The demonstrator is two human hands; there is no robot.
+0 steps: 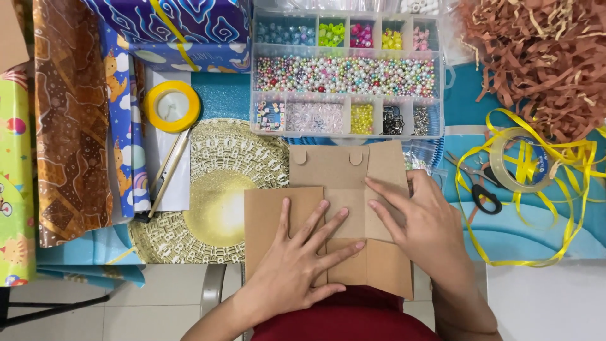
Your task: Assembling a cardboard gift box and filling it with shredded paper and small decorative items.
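Note:
A flat brown cardboard box blank (pixel 328 170) with folded flaps lies at the table's near edge. My left hand (pixel 297 259) presses flat on its lower left flap, fingers spread and pointing up right. My right hand (pixel 423 221) rests on the right flap, its fingers pushing the panel's edge toward the middle. Neither hand grips anything; both lie palm down on the cardboard.
A clear compartment box of coloured beads (pixel 347 72) sits behind the cardboard. A gold round doily (pixel 214 189), a yellow ribbon spool (pixel 172 106), wrapping paper rolls (pixel 69 120), scissors (pixel 476 183), a tape roll (pixel 517 161), loose yellow ribbon (pixel 568 189) and brown paper shreds (pixel 543 57) surround it.

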